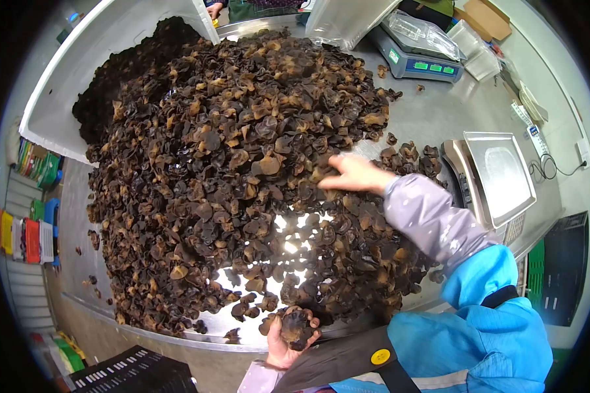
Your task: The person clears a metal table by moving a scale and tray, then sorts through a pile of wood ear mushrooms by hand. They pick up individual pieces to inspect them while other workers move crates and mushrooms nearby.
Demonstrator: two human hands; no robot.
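A large heap of dark brown wood ear mushrooms (203, 170) covers much of the metal table. Near the table's front edge, my left hand (284, 344) is closed around a small bunch of wood ear mushrooms (297, 329), palm up. Over the right side of the heap reaches my right hand (359, 175), thumb and forefinger stretched out and apart. Its fingertips are at the mushrooms, slightly blurred; I see nothing held between them. The other fingers of that hand are partly hidden.
A white foam box (59, 85) lies tipped at the back left, mushrooms spilling from it. At the back right stands a digital scale (416, 65); another scale (501, 173) sits at the right. Another person's hand (214, 10) shows at the far edge. A black crate (134, 373) stands below left.
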